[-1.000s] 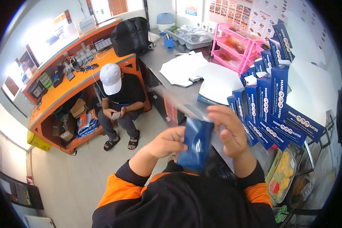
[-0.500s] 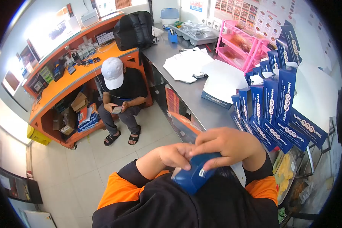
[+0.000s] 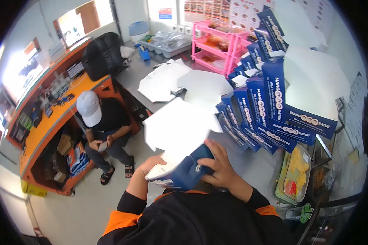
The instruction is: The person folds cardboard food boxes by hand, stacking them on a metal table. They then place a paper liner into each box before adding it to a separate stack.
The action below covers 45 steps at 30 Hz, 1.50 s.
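A blue cardboard box point(image 3: 183, 173) with a white inside is between my hands, close to my chest, its wide white lid flaps point(image 3: 180, 124) spread upward. My left hand point(image 3: 151, 165) grips its left edge, thumb on the white inner side. My right hand point(image 3: 221, 165) holds the right side, fingers on the blue outer wall. Beyond it, flat white card pieces point(image 3: 163, 81) lie on the metal counter point(image 3: 131, 77). To the right stand many nested blue boxes point(image 3: 274, 87) with printed lettering.
A person point(image 3: 106, 130) in a white cap sits at the left by the orange desk point(image 3: 86, 87). A pink rack point(image 3: 216, 45), grey tray point(image 3: 167, 45) and black bag point(image 3: 102, 55) stand behind. A food container point(image 3: 294, 175) is at the right.
The box has come up from a folded, tilted position and now shows its white inside and open flaps. My hands have moved apart to its two sides. The view has turned right.
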Motion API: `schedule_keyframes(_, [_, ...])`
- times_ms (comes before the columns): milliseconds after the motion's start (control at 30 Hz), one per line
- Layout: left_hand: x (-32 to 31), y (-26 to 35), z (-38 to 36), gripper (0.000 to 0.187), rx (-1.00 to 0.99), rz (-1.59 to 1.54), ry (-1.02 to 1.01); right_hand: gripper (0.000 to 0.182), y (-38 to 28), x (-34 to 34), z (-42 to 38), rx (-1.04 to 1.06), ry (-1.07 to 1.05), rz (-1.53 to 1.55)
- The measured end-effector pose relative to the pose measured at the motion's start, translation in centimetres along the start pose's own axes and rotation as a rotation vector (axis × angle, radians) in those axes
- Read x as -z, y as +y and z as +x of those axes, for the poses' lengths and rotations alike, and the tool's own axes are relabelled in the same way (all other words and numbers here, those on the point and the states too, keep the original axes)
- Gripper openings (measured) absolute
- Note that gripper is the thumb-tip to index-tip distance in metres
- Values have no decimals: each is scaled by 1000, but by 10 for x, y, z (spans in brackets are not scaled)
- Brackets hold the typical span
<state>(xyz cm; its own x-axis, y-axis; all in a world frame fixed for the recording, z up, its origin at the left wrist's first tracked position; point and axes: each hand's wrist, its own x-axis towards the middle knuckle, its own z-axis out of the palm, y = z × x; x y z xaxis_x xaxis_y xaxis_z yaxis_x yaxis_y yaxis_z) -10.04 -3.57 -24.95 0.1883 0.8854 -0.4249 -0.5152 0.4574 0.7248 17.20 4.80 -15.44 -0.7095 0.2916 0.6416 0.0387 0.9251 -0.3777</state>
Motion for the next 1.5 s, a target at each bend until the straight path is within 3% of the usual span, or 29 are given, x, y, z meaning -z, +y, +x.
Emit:
schedule_keyframes(33, [-10,11,1,52,-6,47,158,64,2,2,-6,-145,-43,-2])
schedule_keyframes(67, [-4,13,13,49,-48,-59,130,65,4,2,-14,-292,-84,-1])
schedule_keyframes(167, [-30,45,41,54,-270,280,137,72,25,-39,-49,-927,293,1027])
schedule_keyframes(200, [-29,50,50,62,-257,384,93,78,23,-34,-44,-1078,244,1013])
schedule_keyframes(300, [-8,72,79,66,-351,393,-298,74,40,-36,-52,-1075,389,961])
schedule_keyframes(333, [9,82,92,62,-162,33,-353,75,35,-22,-43,-1158,393,1071])
schedule_keyframes(367, [26,92,104,56,-342,-132,-799,77,38,-19,-48,-1116,381,1001])
schedule_keyframes(433, [57,127,122,49,-372,-61,-665,80,43,-18,-61,-1030,346,860])
schedule_keyframes(500, [88,142,176,47,-278,138,111,83,41,-13,-54,-993,415,866])
schedule_keyframes(567, [36,164,202,51,-286,370,422,82,42,-18,-48,-960,492,831])
schedule_keyframes(633, [44,158,269,51,-456,936,496,80,53,-26,-36,-902,503,813])
schedule_keyframes(733, [20,167,285,52,-476,1448,430,78,66,-36,-16,-851,491,687])
schedule_keyframes(867, [49,195,257,52,-478,1396,376,74,83,-46,16,-892,583,574])
schedule_keyframes(1000, [79,190,209,51,-459,1395,401,70,105,-63,59,-1100,619,767])
schedule_keyframes(1067, [81,186,199,47,-379,1336,385,70,125,-77,71,-1203,609,816])
schedule_keyframes(1200, [90,173,202,35,-501,1183,445,68,141,-93,92,-1384,498,950])
schedule_keyframes(1300, [99,172,205,35,-533,1021,377,74,144,-99,98,-1338,457,910])
schedule_keyframes(1400, [104,195,198,37,-165,449,213,80,158,-91,86,-1300,110,688])
schedule_keyframes(1500, [74,216,179,42,-297,1222,229,85,151,-80,83,-1017,-251,331])
